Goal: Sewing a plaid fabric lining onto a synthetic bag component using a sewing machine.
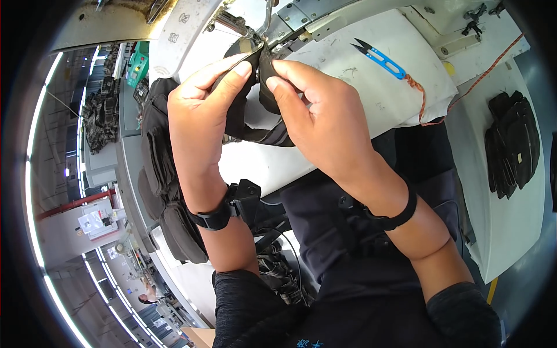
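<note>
A dark fabric strip (271,137) curves in a loop between my hands, its upper edges meeting just below the needle area of a sewing machine (264,39). My left hand (200,107) pinches one side of the strip between thumb and fingers. Opposite it, my right hand (325,110) grips the other side the same way. The fingertips of both hands are close together, a little short of the metal plate. Whether the strip touches the needle or presser foot cannot be made out.
Blue thread snips (380,60) lie on the white-covered machine bed, tied to an orange cord (422,104). Piled dark fabric pieces (159,145) line the left side. Another stack of dark pieces (513,145) rests on a white surface at right. A person (148,294) sits far off.
</note>
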The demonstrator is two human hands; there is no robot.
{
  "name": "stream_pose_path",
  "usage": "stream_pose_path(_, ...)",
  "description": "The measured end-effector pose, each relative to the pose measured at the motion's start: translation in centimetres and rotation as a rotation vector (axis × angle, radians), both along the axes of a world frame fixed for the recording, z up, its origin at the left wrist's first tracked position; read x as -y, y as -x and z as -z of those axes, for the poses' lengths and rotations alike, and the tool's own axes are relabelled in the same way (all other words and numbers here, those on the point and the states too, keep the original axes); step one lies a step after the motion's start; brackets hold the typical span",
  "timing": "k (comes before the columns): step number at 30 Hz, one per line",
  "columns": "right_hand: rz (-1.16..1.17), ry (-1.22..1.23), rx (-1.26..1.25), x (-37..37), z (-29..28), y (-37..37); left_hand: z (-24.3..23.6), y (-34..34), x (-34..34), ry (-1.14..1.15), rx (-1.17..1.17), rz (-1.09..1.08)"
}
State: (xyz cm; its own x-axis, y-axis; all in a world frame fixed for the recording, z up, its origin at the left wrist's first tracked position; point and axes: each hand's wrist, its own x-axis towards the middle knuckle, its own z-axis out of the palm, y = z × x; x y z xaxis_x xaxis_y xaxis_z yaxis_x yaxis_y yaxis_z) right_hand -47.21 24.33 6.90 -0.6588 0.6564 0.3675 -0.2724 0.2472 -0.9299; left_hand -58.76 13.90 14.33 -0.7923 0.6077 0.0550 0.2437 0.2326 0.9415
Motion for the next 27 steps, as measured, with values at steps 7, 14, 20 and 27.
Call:
stream_pose_path(7,-0.052,0.11,0.021,-0.1,0.5,-0.2,0.8,-0.9,-0.3,0.01,-0.178,-0.002)
stream_pose_path(14,-0.035,0.084,0.004,0.2,0.5,0.1,0.3,0.0,-0.1,0.015,-0.033,0.008)
stream_pose_path(20,-0.175,0.243,0.07,-0.5,0.8,-0.3,0.8,-1.4,-0.6,0.072,-0.244,-0.047)
stream_pose_path(27,-0.199,0.4,-0.129,-0.3,2.1,0.2,2.9,-4.0,-1.2,0.174,-1.075,-0.07)
